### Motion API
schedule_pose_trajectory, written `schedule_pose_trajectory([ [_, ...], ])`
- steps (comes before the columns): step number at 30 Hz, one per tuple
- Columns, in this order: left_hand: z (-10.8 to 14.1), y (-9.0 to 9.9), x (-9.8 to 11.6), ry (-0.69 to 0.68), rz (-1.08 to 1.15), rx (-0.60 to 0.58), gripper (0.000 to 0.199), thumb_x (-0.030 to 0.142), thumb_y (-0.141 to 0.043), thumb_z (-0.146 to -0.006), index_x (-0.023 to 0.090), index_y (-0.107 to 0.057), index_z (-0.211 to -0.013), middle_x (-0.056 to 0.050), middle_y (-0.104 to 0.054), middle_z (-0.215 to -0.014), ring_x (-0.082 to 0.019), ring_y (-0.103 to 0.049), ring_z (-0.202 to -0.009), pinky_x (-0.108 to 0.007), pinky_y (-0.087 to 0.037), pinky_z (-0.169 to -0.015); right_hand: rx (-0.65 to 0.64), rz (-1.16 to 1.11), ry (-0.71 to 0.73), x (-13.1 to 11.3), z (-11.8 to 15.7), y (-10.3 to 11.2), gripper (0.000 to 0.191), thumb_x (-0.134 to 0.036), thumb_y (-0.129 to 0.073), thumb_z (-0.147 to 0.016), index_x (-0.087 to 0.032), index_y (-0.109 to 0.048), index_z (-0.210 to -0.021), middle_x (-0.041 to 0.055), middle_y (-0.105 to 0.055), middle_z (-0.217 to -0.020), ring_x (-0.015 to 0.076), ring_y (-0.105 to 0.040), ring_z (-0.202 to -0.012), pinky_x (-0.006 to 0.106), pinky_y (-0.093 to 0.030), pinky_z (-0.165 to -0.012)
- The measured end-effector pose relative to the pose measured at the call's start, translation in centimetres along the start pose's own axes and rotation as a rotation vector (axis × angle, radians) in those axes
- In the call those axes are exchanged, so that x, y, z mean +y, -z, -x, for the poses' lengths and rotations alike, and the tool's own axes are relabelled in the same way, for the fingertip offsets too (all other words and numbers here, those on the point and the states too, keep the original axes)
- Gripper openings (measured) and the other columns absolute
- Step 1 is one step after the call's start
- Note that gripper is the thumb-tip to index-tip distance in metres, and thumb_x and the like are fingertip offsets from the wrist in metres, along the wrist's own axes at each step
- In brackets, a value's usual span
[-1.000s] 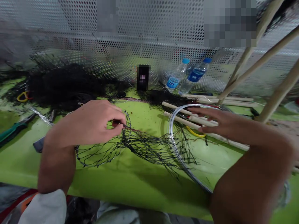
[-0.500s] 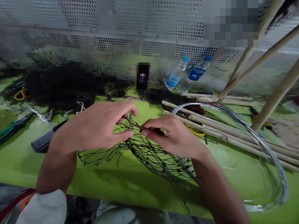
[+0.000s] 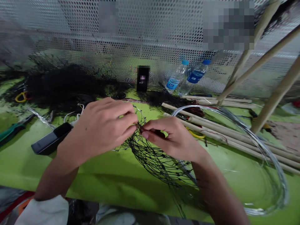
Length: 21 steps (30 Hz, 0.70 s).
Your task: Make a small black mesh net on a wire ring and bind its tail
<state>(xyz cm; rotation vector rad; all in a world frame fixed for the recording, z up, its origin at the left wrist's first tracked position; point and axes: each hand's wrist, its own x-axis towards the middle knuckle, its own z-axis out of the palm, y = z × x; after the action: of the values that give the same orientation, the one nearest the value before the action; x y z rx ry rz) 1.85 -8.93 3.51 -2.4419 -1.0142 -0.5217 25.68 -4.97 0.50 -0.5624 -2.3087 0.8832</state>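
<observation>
Black knotted netting [image 3: 152, 156] hangs from between my hands and spreads over the green tabletop [image 3: 112, 184]. My left hand [image 3: 110, 125] pinches its gathered upper edge between thumb and fingers. Close beside it, my right hand [image 3: 171, 134] is closed, with thumb and forefinger on the same bunched strands. The fingertips of both hands almost meet there. A thin dark cord showed at the right fingertips a moment ago, but it is hard to make out now. Under my right forearm the netting runs toward a coil of clear wire [image 3: 248, 125].
Behind stand two water bottles [image 3: 173, 82] and a phone [image 3: 142, 81] against a perforated metal screen [image 3: 131, 47]. Wooden sticks [image 3: 211, 129] lie at right, with poles [image 3: 276, 93] rising. At left are a black netting heap [image 3: 61, 84], green-handled pliers [image 3: 11, 132] and a dark box [image 3: 51, 139].
My left hand has closed its fingers and thumb together on the gathered netting, moving slightly right. The netting's left part has drawn in toward the hands. My right hand stays nearly in place.
</observation>
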Motion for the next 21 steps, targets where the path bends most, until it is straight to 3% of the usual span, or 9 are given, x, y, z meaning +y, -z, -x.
schedule_pose_trajectory([
  [5, -0.1, -0.4, -0.2, 0.021, 0.080, -0.022, 0.018, 0.024, -0.058, -0.102, 0.023, -0.067, -0.087, -0.002, -0.076, -0.097, -0.020, -0.071, -0.085, -0.038, -0.054, -0.080, -0.031, 0.033, 0.031, 0.1, 0.0, 0.2, 0.016, -0.021, -0.061, -0.103, -0.016, -0.072, -0.092, -0.0044, -0.055, -0.066, 0.0070, -0.041, -0.056, 0.023, -0.032, -0.054],
  [10, -0.2, -0.4, -0.5, -0.034, 0.263, -0.034, 0.012, 0.018, -0.057, -0.099, 0.023, -0.064, -0.091, -0.003, -0.076, -0.123, -0.021, -0.072, -0.110, -0.038, -0.054, -0.098, -0.004, 0.028, -0.001, -0.1, 0.4, 0.8, 0.012, -0.024, -0.069, -0.100, -0.018, -0.073, -0.091, -0.0058, -0.053, -0.063, 0.0067, -0.035, -0.053, 0.025, -0.027, -0.051],
  [15, -0.1, -0.3, -0.8, -0.067, 0.400, -0.078, 0.014, 0.017, -0.056, -0.101, 0.024, -0.061, -0.091, 0.001, -0.075, -0.089, -0.016, -0.070, -0.082, -0.034, -0.053, -0.083, 0.007, -0.061, -0.110, -0.1, 0.6, 1.1, 0.017, -0.028, -0.070, -0.100, -0.018, -0.072, -0.087, -0.0082, -0.039, -0.056, 0.0060, -0.026, -0.050, 0.027, -0.017, -0.048],
  [21, 0.1, 0.4, -0.6, -0.031, 0.563, -0.068, 0.010, 0.017, -0.059, -0.100, 0.023, -0.060, -0.092, 0.001, -0.073, -0.087, -0.013, -0.067, -0.078, -0.030, -0.049, -0.072, 0.065, -0.273, -0.083, 0.2, 0.3, 1.0, 0.018, -0.027, -0.065, -0.104, -0.014, -0.070, -0.092, -0.0071, -0.040, -0.064, 0.0059, -0.029, -0.056, 0.024, -0.023, -0.050],
])
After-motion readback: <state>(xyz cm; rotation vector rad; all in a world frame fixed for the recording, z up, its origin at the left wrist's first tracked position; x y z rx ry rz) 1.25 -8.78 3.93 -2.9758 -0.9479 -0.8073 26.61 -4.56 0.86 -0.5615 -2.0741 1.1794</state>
